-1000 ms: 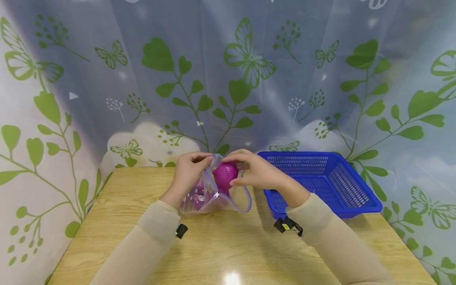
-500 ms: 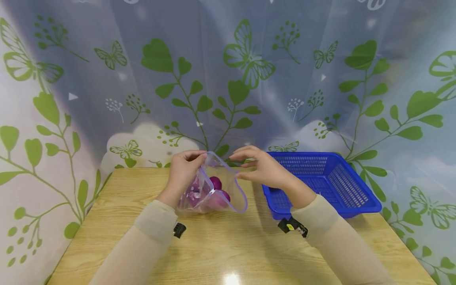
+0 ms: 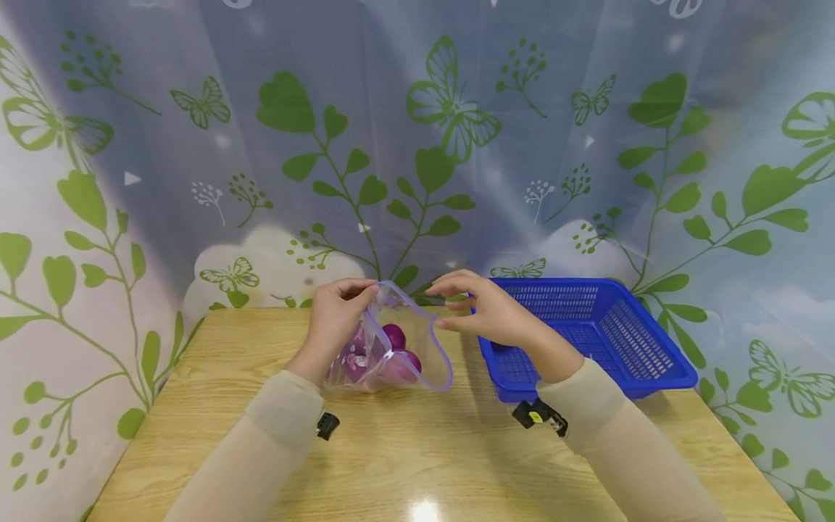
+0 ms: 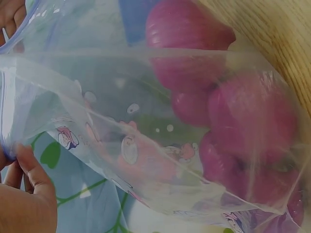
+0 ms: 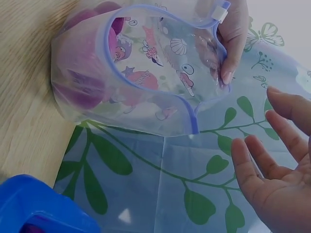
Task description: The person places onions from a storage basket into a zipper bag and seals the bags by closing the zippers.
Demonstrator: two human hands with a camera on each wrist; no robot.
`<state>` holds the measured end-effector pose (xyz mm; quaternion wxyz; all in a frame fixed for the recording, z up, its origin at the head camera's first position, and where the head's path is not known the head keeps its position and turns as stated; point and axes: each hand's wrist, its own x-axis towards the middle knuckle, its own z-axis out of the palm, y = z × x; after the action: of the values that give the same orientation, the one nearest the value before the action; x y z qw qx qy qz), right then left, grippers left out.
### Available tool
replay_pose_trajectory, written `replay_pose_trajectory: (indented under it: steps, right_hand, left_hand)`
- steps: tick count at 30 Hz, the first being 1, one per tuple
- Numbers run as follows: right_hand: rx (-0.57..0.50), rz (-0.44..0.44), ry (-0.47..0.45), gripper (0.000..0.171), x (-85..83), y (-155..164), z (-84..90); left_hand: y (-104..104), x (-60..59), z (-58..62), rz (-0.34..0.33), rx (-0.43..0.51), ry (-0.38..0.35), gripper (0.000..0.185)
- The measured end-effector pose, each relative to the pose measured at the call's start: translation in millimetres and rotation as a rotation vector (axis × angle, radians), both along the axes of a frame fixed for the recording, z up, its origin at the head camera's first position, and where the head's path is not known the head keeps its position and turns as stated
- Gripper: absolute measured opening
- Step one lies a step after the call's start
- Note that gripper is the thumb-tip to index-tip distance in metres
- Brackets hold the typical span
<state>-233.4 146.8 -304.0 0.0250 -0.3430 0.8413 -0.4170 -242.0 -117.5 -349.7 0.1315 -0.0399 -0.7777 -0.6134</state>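
1. Curtain (image 3: 417, 145): pale sheet printed with green leaves and butterflies, hanging behind and to both sides of the work area; also showing in the right wrist view beneath the bag.
2. Tabletop (image 3: 424, 449): light wood grain, carrying the bag and the basket.
3. Basket (image 3: 607, 330): blue perforated plastic, sitting on the right part of the tabletop, just beside the right hand; one corner is showing in the right wrist view (image 5: 34, 204).
4. Zip bag (image 3: 391, 348): clear plastic with a purple-blue rim and small cartoon prints, resting on the tabletop between the two hands, its mouth gaping wide and facing up toward the person. In the right wrist view (image 5: 141, 73) the white slider is sitting at the rim's far end, by the left fingers.
5. Left hand (image 3: 335, 319): pinching the bag's rim at its upper left corner, fingers curled over the edge; thumb and fingertips are showing in the left wrist view (image 4: 26, 199).
6. Right hand (image 3: 485, 312): hovering just right of the bag mouth, fingers relaxed and spread, holding nothing, apart from the rim in the right wrist view (image 5: 272, 165).
7. Purple round items (image 3: 398, 351): several lying inside the bag at its bottom, pressing against the plastic (image 4: 233, 111); exact count cannot be told.
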Motion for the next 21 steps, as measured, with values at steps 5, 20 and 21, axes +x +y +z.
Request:
replay_pose_trajectory:
  steps: [5,20,21]
  right_hand:
    - [0.019,-0.012,-0.01,0.044,1.0,5,-1.3]
    - [-0.011,-0.032,-0.034,0.044,-1.7,22,-3.4]
    - [-0.011,-0.037,-0.039,0.044,-2.2,23,-4.4]
  left_hand:
    - [0,1.5,-1.9,-0.007,-0.004,-0.003,0.021]
    - [3,7.1,-4.7,-0.034,-0.011,0.001,0.021]
    - [3,7.3,-5.1,-0.036,-0.012,0.004,0.021]
